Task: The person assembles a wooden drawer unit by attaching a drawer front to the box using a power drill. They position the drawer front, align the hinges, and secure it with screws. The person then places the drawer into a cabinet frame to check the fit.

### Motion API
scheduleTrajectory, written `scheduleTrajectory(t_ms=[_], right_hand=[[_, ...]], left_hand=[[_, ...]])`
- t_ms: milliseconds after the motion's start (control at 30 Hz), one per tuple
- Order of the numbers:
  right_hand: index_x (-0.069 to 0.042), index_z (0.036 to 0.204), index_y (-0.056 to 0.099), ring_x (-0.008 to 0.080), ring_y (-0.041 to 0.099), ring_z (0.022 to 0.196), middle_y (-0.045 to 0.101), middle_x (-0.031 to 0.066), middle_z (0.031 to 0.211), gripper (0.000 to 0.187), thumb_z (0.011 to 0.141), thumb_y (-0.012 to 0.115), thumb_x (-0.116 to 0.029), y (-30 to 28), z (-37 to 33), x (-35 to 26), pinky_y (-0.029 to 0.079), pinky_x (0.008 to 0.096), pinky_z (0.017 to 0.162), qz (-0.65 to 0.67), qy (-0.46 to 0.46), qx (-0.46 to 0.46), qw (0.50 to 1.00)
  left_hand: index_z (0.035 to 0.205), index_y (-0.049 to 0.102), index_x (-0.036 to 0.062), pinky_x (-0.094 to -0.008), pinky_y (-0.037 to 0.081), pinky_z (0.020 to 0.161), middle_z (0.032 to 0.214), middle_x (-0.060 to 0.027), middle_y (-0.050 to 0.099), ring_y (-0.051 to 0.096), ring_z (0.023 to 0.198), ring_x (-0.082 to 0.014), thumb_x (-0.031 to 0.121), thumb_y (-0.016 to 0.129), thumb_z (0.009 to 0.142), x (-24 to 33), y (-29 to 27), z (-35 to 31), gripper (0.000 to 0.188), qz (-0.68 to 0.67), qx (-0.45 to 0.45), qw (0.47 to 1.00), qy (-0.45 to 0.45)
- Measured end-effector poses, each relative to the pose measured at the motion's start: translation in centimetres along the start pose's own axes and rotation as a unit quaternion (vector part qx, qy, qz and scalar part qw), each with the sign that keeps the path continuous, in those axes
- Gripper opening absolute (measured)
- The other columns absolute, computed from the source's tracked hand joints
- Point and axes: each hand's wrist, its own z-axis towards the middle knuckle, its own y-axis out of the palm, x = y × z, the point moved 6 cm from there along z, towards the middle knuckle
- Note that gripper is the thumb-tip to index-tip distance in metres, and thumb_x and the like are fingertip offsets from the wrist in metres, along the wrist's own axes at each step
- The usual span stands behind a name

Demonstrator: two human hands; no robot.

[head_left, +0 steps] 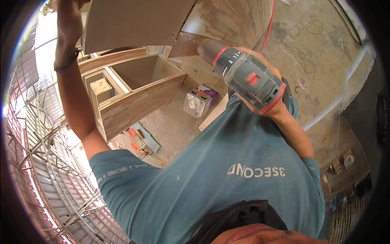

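Note:
My right hand (278,106) is closed round a cordless drill (254,77), dark grey with red trim, held in front of my chest. Its bit (189,38) points left, the tip close beside the corner of a flat wooden panel (136,22); whether it touches cannot be made out. Small dark holes show near that corner. At the upper left my left arm reaches up, and my left hand (70,26) is at the panel's left edge. Its fingers are mostly cut off by the picture's rim, so their grip is hidden.
Below the panel stands an open wooden cabinet frame (142,95) with compartments. A clear plastic container (197,102) sits on the floor beside it. Tools with orange parts (138,140) lie lower left. A red cable (268,30) runs past a curved wood-grained surface (231,18).

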Motion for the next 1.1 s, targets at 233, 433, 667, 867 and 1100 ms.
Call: scheduleTrajectory(t_ms=[233,433,667,867,1100], right_hand=[[-0.001,0.125,0.061,0.022,0.072,0.098,0.07,0.0121,0.116,0.061,0.067,0.081,-0.009,0.0,0.0,-0.3,0.056,0.0311,0.085,-0.013,0.015,-0.019,1.0],[0.0,0.125,0.061,0.0219,0.073,0.097,0.071,0.0119,0.116,0.066,0.066,0.085,-0.016,0.3,-0.1,-0.3,0.057,0.0309,0.084,-0.028,0.009,-0.025,0.999],[0.0,0.126,0.06,0.0233,0.073,0.097,0.07,0.0128,0.116,0.069,0.067,0.087,-0.023,0.4,0.4,-0.9,0.058,0.031,0.083,-0.024,-0.007,-0.034,0.999],[0.002,0.126,0.06,0.0232,0.072,0.099,0.069,0.0137,0.118,0.064,0.071,0.084,-0.017,0.4,0.2,-1.3,0.057,0.031,0.084,-0.022,0.004,-0.034,0.999],[0.004,0.124,0.061,0.0224,0.071,0.1,0.069,0.0151,0.119,0.057,0.073,0.08,-0.011,0.7,0.1,-1.9,0.056,0.0303,0.086,-0.002,0.051,-0.032,0.998]], left_hand=[[0.107,0.064,-0.0107,-0.0354,0.044,0.089,0.097,-0.019,0.069,0.064,0.091,-0.0268,0.055,0.016,0.099,3.4,1.1,-5.9,0.082,0.085,0.18,0.98,-0.022],[0.12,0.05,-0.0066,-0.0297,0.043,0.07,0.087,-0.0136,0.064,0.059,0.074,-0.0199,0.039,0.038,0.097,1.8,2.8,-7.8,0.052,0.134,0.383,0.899,0.165],[0.136,0.035,-0.0019,-0.0232,0.042,0.048,0.076,-0.0073,0.058,0.053,0.055,-0.0117,0.02,0.064,0.096,1.0,5.2,-8.5,0.054,0.38,0.574,0.645,0.331],[0.09,0.06,0.0007,-0.0204,0.039,0.047,0.059,-0.0012,0.054,0.048,0.049,-0.009,0.027,0.07,0.091,0.5,2.6,-8.1,0.028,0.13,0.433,0.853,0.259],[0.056,0.055,0.001,-0.0174,0.034,0.045,0.053,-0.0012,0.056,0.046,0.046,-0.0056,0.028,0.071,0.088,3.2,3.4,-8.1,0.045,0.014,0.562,0.818,0.119]])
